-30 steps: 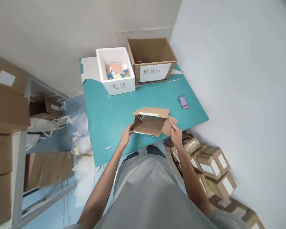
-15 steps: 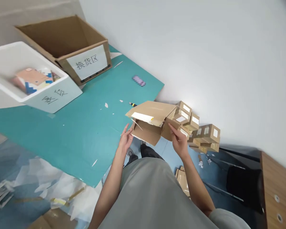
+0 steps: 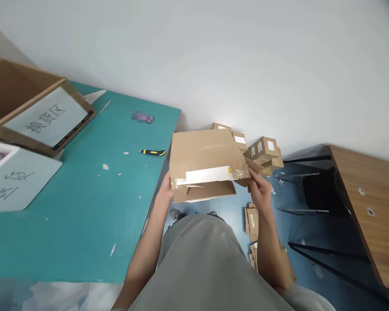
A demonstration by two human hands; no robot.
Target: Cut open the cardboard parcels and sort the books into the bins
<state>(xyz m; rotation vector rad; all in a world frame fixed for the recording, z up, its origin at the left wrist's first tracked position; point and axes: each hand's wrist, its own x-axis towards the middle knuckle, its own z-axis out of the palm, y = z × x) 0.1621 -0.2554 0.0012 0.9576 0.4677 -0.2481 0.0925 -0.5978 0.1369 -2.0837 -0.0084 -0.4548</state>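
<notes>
Head view: left grip (image 3: 166, 185) and right grip (image 3: 258, 188) fast on cardboard box (image 3: 204, 151); sign (image 3: 52, 125), “换货区”.

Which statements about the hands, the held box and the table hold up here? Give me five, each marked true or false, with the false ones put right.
1. The cardboard box bears a white label. True.
2. Only one hand touches that box. False: the left hand and the right hand both hold it.
3. A utility knife lies on the teal table. True.
4. The held box is closed on every side. False: its side toward the person is open.
5. The large carton has a paper sign with writing. True.
</notes>
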